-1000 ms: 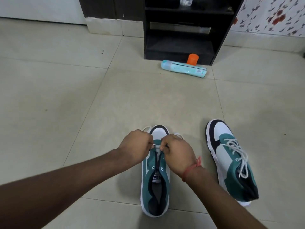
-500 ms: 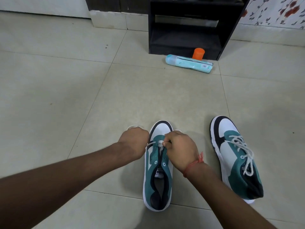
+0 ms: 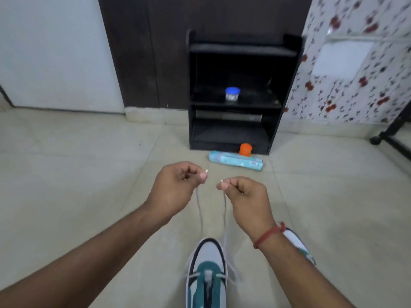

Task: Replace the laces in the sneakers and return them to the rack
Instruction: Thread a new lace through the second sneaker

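The left hand (image 3: 175, 187) is raised above the floor with its fingers curled, thumb and forefinger pinching one end of a white lace (image 3: 198, 203) so that the pale tip pokes out past the fingertips. The right hand (image 3: 242, 196) mirrors it just beside, knuckles outward, pinching the other end of the same lace, and a red thread bracelet (image 3: 269, 234) circles its wrist. Both forearms reach in from the bottom corners, and the two hands sit near each other without touching. From each pinch a strand of the lace hangs down, both strands pulled fairly straight, to the front eyelets of a teal, white and black sneaker (image 3: 208, 274) standing on the floor (image 3: 77, 185) below the hands, toe pointing away. The second sneaker (image 3: 299, 245) lies to its right, mostly hidden behind the right wrist. Farther off, a black rack (image 3: 235, 92) stands against a dark wall, with a small blue-lidded jar (image 3: 232, 94) on its middle shelf. In front of the rack a pale blue packet (image 3: 235, 160) lies flat beside an orange cap (image 3: 245, 149); its print is too blurred to read.
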